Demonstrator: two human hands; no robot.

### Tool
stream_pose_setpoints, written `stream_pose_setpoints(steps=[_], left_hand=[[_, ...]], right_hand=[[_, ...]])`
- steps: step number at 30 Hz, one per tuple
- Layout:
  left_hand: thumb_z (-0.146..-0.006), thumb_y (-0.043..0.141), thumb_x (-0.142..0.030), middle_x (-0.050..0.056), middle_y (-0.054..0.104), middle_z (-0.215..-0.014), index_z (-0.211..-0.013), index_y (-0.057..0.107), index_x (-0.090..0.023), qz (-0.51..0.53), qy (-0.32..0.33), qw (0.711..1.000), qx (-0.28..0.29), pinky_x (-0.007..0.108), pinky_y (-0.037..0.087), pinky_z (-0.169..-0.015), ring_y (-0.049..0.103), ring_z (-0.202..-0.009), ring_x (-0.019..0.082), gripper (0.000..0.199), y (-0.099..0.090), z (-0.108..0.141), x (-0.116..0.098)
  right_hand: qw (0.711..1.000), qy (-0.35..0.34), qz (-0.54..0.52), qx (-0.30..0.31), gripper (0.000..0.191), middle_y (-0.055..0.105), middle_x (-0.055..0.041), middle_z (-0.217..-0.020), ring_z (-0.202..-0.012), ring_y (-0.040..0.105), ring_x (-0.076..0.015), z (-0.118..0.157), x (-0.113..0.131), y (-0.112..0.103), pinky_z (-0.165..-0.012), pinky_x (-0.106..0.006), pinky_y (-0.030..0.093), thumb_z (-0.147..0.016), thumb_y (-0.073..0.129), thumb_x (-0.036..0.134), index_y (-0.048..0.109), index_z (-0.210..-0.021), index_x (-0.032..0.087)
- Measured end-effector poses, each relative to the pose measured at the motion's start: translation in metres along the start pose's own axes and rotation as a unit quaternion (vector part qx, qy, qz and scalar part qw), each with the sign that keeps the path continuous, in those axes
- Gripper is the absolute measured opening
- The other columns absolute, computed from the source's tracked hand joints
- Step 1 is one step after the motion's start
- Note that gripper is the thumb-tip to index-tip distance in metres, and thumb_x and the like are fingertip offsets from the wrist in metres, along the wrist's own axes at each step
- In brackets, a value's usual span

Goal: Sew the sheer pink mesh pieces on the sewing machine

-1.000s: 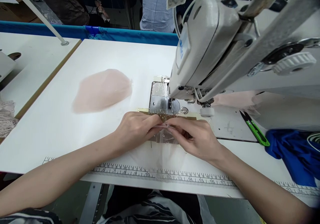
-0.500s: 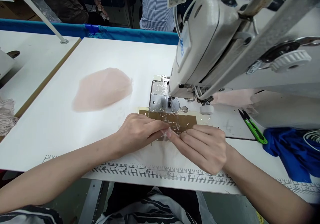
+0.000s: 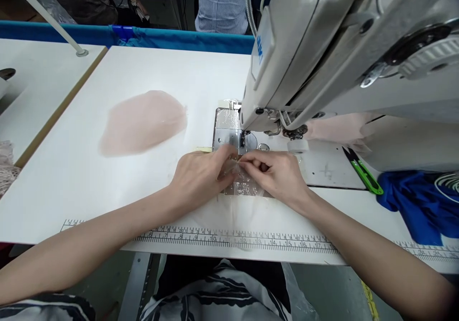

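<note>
Below the presser foot [image 3: 243, 142] of the sewing machine [image 3: 287, 58], both hands meet at a thin, sheer pale fabric [image 3: 238, 211]. My right hand [image 3: 278, 173] pinches its edge between thumb and index finger. Beside it, my left hand [image 3: 199, 173] curls around the same fabric, its thumb and index fingertips slightly apart with the cloth between them. The fabric trails down across the table toward its front edge and is nearly see-through. Just behind the fingertips lies the metal needle plate [image 3: 225, 137]. My hands partly cover a brown taped patch.
A pale pink fabric piece [image 3: 143, 123] lies flat on the left. More pink fabric [image 3: 337, 127] sits beneath the machine arm. Green thread snips [image 3: 364, 170] and a blue cloth [image 3: 409, 201] are at right. A printed ruler [image 3: 229, 240] runs along the front edge.
Both hands have moved away from me, closer to the presser foot, with the fabric. The right hand has turned, its fingertips now pointing left. The view has shifted slightly.
</note>
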State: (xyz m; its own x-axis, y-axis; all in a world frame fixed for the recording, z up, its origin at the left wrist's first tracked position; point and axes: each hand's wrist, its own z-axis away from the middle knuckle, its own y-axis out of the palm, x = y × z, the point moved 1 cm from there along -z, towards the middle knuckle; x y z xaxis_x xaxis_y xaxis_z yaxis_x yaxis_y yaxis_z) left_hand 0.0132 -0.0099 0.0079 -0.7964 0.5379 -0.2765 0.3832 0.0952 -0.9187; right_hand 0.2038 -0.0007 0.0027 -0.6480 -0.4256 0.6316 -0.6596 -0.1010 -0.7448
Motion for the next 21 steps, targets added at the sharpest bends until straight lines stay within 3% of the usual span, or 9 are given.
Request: stream_pose_setpoints(steps=[3, 5, 7, 14, 19, 21], left_hand=[[-0.086, 0.066, -0.025, 0.006, 0.071, -0.104, -0.112, 0.059, -0.018, -0.083, 0.08, 0.991, -0.074, 0.041, 0.048, -0.081, 0.066, -0.091, 0.023, 0.028, -0.003, 0.001, -0.003], [-0.09, 0.062, -0.02, 0.005, 0.07, -0.114, -0.106, 0.062, -0.021, -0.121, 0.134, 0.977, -0.112, 0.05, 0.041, -0.099, 0.064, -0.101, 0.024, 0.016, -0.004, 0.003, -0.006], [-0.092, 0.058, -0.015, 0.002, 0.071, -0.114, -0.102, 0.064, -0.022, -0.143, 0.174, 0.966, -0.126, 0.052, 0.034, -0.108, 0.064, -0.1, 0.021, 0.013, -0.003, 0.007, -0.01], [-0.099, 0.052, -0.023, 0.005, 0.07, -0.122, -0.121, 0.061, -0.015, -0.163, 0.194, 0.965, -0.063, 0.055, 0.026, -0.113, 0.062, -0.111, 0.024, 0.025, -0.002, 0.012, -0.013], [-0.099, 0.052, -0.028, 0.004, 0.071, -0.121, -0.122, 0.062, -0.018, -0.135, 0.182, 0.972, -0.058, 0.057, 0.028, -0.112, 0.063, -0.111, 0.025, 0.027, 0.002, 0.006, -0.008], [-0.099, 0.053, -0.027, 0.004, 0.07, -0.121, -0.123, 0.062, -0.018, -0.127, 0.177, 0.974, -0.06, 0.057, 0.029, -0.112, 0.063, -0.11, 0.025, 0.027, 0.004, 0.004, -0.007]], right_hand=[[0.999, 0.017, 0.03, -0.018, 0.013, 0.06, 0.0053, -0.057, -0.051, 0.051, -0.0099, -0.003, -0.002, 0.001, -0.055, -0.025, 0.039, -0.088, 0.061, 0.023, 0.073, -0.083, 0.022], [0.998, 0.02, 0.044, -0.028, 0.013, 0.058, 0.0054, -0.056, -0.052, 0.05, -0.0104, -0.005, -0.003, 0.0, -0.062, -0.027, 0.041, -0.088, 0.061, 0.024, 0.072, -0.081, 0.023], [0.998, 0.021, 0.052, -0.032, 0.014, 0.056, 0.0053, -0.055, -0.054, 0.05, -0.0111, -0.007, -0.004, 0.0, -0.068, -0.029, 0.042, -0.087, 0.061, 0.023, 0.072, -0.079, 0.023], [0.995, 0.03, 0.087, -0.029, 0.016, 0.059, 0.0014, -0.06, -0.059, 0.053, -0.0137, -0.01, -0.014, -0.001, -0.057, -0.027, 0.034, -0.09, 0.058, 0.028, 0.072, -0.087, 0.021], [0.955, -0.067, 0.274, -0.088, 0.028, 0.07, -0.0031, -0.07, -0.054, 0.051, -0.0135, -0.002, -0.013, -0.009, -0.051, -0.03, 0.023, -0.097, 0.048, 0.028, 0.074, -0.089, 0.021], [0.937, -0.12, 0.317, -0.083, 0.028, 0.071, -0.003, -0.072, -0.052, 0.049, -0.013, 0.003, -0.008, -0.011, -0.05, -0.032, 0.021, -0.097, 0.047, 0.029, 0.075, -0.093, 0.022]])
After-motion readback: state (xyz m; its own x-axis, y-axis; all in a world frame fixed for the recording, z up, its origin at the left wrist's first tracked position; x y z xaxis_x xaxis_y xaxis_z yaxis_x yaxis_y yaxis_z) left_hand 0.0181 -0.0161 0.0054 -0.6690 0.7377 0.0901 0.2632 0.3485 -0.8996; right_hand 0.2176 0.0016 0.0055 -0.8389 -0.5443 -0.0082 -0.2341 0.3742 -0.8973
